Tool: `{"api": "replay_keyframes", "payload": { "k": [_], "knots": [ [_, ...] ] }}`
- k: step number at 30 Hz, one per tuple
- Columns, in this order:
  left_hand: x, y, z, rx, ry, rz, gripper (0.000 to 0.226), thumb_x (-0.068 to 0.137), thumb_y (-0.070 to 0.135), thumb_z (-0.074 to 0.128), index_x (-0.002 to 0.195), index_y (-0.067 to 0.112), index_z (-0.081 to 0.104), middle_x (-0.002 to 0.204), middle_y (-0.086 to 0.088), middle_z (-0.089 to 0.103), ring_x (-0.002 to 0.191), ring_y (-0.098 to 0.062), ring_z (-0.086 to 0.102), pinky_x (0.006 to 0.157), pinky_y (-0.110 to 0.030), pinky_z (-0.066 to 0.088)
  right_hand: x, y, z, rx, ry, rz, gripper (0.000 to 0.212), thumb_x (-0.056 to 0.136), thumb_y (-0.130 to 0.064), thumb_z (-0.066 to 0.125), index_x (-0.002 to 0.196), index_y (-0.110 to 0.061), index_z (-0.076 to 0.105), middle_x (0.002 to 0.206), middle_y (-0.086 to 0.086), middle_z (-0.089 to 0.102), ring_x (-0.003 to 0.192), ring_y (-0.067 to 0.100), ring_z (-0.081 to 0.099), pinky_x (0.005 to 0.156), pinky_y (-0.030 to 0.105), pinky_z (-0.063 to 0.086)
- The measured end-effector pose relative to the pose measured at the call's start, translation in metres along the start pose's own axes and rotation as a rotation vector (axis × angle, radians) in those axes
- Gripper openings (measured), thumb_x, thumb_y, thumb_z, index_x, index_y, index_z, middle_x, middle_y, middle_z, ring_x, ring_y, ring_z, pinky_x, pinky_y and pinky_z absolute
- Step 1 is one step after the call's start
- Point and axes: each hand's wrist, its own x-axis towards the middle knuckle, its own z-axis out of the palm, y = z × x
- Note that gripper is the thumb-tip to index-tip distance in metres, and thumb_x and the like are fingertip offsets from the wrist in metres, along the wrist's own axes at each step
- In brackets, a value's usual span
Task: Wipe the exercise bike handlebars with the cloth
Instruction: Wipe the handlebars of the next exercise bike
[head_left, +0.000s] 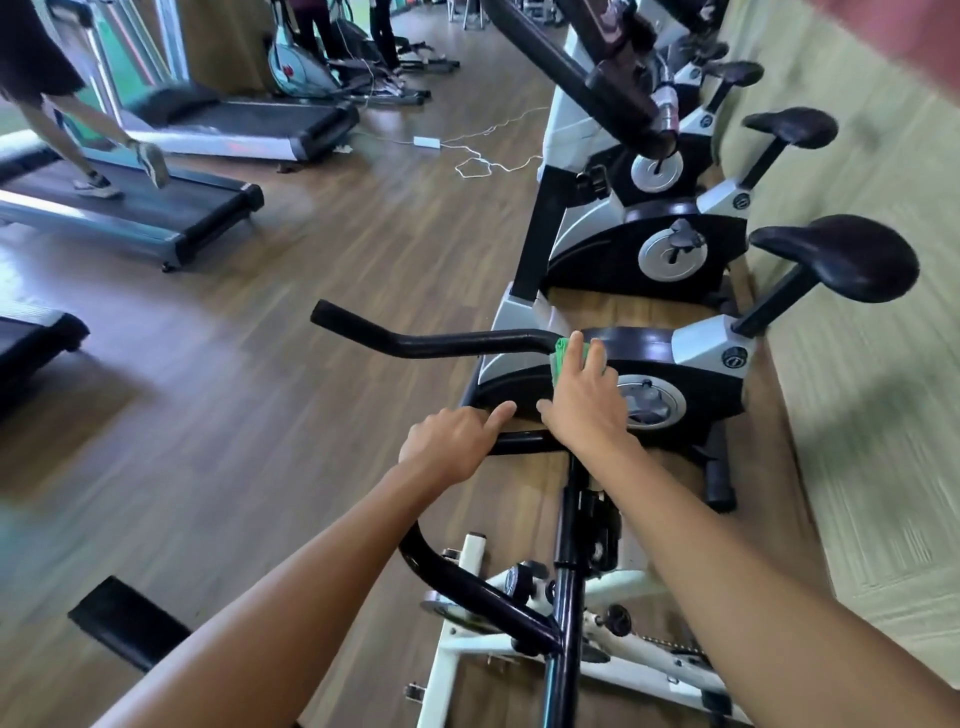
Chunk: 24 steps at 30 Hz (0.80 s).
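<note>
- In the head view, your right hand (584, 405) lies on the green cloth (560, 359), its fingers (575, 349) stretched out and released, pressing the cloth flat rather than grasping it.
- The cloth sits on the black handlebars (441, 347), at the inner end of the far arm, where that arm bends back toward the middle post. Only a small green edge shows past your index finger.
- Your left hand (447, 447) is on the near side of the handlebars, just beside your right hand. Its fingers look clenched over the bar, while the index finger points straight out toward your right thumb.
- Your left forearm hides part of the near arm of the handlebars.
- The white bike frame (467, 644) stands below your arms, on the wooden floor (311, 234).
- Beyond your hands, more exercise bikes (670, 254) stand in a row along the wall (857, 415) on your right, each with a black saddle (841, 260).
- On your left are treadmills (156, 218), with a person's legs (67, 119) mid-stride on one.
- A white cable (483, 166) lies loose on the floor between the treadmills and the bikes.
</note>
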Motion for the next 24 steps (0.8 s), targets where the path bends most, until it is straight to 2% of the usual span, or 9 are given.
{"api": "replay_keyframes", "payload": {
  "k": [2,5,7,9,12,14,16,21,24],
  "knots": [
    [0.001,-0.002,0.001,-0.007,0.031,0.004,0.075,0.096,0.072,0.014,0.092,0.019,0.067,0.081,-0.001,0.064,0.071,-0.019,0.058,0.065,-0.036,0.040,-0.006,0.003,-0.004,0.034,-0.031,-0.003,0.097,0.091,-0.028,0.069,0.158,-0.011,0.001,0.161,0.015,0.008,0.136,0.036,0.035,0.098,0.040,0.045],
    [-0.005,-0.002,-0.003,-0.042,0.076,-0.027,0.066,0.099,0.067,0.019,0.088,0.017,0.061,0.077,0.001,0.059,0.069,-0.018,0.056,0.060,-0.032,0.037,-0.008,0.005,-0.020,0.108,-0.060,-0.030,0.085,0.090,-0.013,0.063,0.157,-0.012,0.011,0.156,0.015,0.021,0.132,0.038,0.040,0.097,0.042,0.043],
    [-0.011,0.000,-0.013,-0.100,0.122,-0.041,0.055,0.102,0.060,0.025,0.087,0.018,0.058,0.072,0.004,0.054,0.062,-0.009,0.048,0.053,-0.027,0.030,-0.008,0.002,-0.032,0.147,-0.016,-0.082,0.078,0.089,-0.008,0.060,0.155,-0.012,0.018,0.152,0.013,0.030,0.129,0.038,0.044,0.095,0.043,0.043],
    [-0.020,-0.005,-0.023,-0.136,0.166,-0.051,0.048,0.103,0.057,0.029,0.094,0.021,0.060,0.076,0.006,0.056,0.063,-0.007,0.048,0.052,-0.024,0.030,-0.013,-0.008,-0.043,0.212,0.045,-0.175,0.073,0.089,-0.007,0.058,0.154,-0.013,0.024,0.149,0.011,0.035,0.129,0.036,0.046,0.095,0.042,0.043],
    [-0.035,-0.028,-0.041,-0.092,0.231,-0.080,0.047,0.101,0.057,0.033,0.102,0.023,0.065,0.094,0.004,0.064,0.079,-0.016,0.058,0.062,-0.030,0.041,-0.028,-0.042,-0.052,0.342,0.024,-0.310,0.067,0.088,-0.006,0.056,0.151,-0.015,0.033,0.143,0.011,0.046,0.127,0.034,0.048,0.098,0.038,0.042],
    [-0.046,-0.049,-0.053,-0.040,0.249,-0.116,0.041,0.101,0.051,0.037,0.106,0.023,0.066,0.105,-0.001,0.068,0.093,-0.025,0.062,0.076,-0.037,0.050,-0.041,-0.070,-0.051,0.415,-0.066,-0.373,0.067,0.089,-0.007,0.056,0.151,-0.017,0.035,0.137,0.010,0.052,0.122,0.031,0.054,0.094,0.032,0.044],
    [-0.059,-0.076,-0.068,-0.001,0.270,-0.152,0.036,0.101,0.044,0.038,0.109,0.022,0.065,0.113,-0.004,0.069,0.101,-0.031,0.063,0.084,-0.041,0.053,-0.056,-0.100,-0.045,0.454,-0.154,-0.422,0.069,0.088,-0.010,0.059,0.152,-0.021,0.033,0.134,0.009,0.056,0.119,0.029,0.057,0.097,0.034,0.045],
    [-0.105,-0.166,-0.105,-0.044,0.369,-0.246,0.030,0.098,0.036,0.041,0.105,0.022,0.066,0.111,-0.006,0.070,0.100,-0.032,0.064,0.086,-0.043,0.054,-0.095,-0.186,-0.023,0.534,-0.265,-0.486,0.077,0.084,-0.008,0.060,0.154,-0.022,0.031,0.126,0.005,0.061,0.101,0.025,0.066,0.092,0.038,0.055],
    [-0.142,-0.230,-0.119,-0.067,0.380,-0.300,0.027,0.098,0.035,0.042,0.105,0.025,0.067,0.111,-0.006,0.070,0.099,-0.032,0.063,0.086,-0.043,0.054,-0.124,-0.248,-0.007,0.536,-0.285,-0.512,0.081,0.080,-0.010,0.063,0.154,-0.024,0.032,0.121,0.006,0.062,0.100,0.026,0.067,0.090,0.039,0.057]
  ]
}}
